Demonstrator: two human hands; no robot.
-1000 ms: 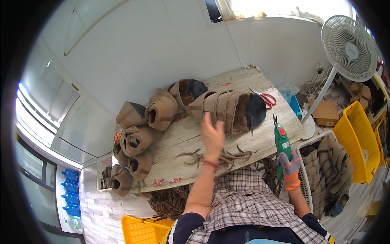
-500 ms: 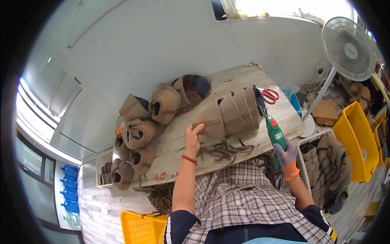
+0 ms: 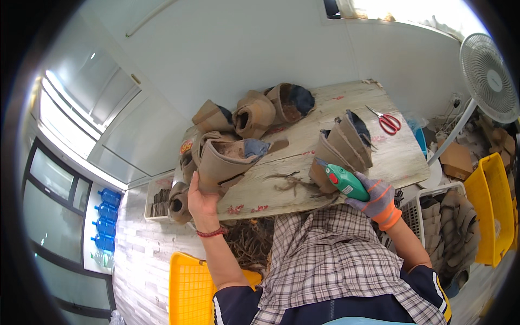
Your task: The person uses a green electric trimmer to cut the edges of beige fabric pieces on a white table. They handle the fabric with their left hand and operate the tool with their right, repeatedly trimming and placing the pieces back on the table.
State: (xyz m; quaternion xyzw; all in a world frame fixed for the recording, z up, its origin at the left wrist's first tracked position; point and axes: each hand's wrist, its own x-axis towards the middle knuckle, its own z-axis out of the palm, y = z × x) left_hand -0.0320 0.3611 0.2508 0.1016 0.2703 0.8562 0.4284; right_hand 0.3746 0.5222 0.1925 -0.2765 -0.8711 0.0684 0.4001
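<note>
My bare left hand (image 3: pixel 203 201), a red beaded bracelet at its wrist, grips a brown fabric boot-shaped piece (image 3: pixel 225 162) with a dark blue lining at the table's left. My right hand (image 3: pixel 376 200), in a grey and orange glove, is wrapped round a green handheld electric cutter (image 3: pixel 349 185). The cutter's head points left, in front of a nested row of similar brown pieces (image 3: pixel 346 142). Thin cut-off strips (image 3: pixel 292 181) lie on the table between the hands. More brown pieces (image 3: pixel 254 115) stand behind my left hand.
Red-handled scissors (image 3: pixel 389 123) lie on the worn wooden table (image 3: pixel 401 162), towards its far right. A white basket (image 3: pixel 414 216) of brown pieces stands right, beside a yellow crate (image 3: pixel 490 211) and a fan (image 3: pixel 490 78). Another yellow crate (image 3: pixel 187 287) is at lower left, near piled scraps (image 3: pixel 246 241).
My left hand has moved left, carrying one brown piece away from the nested row. My right hand has brought the cutter leftward, in front of the pieces left there. The view has shifted.
</note>
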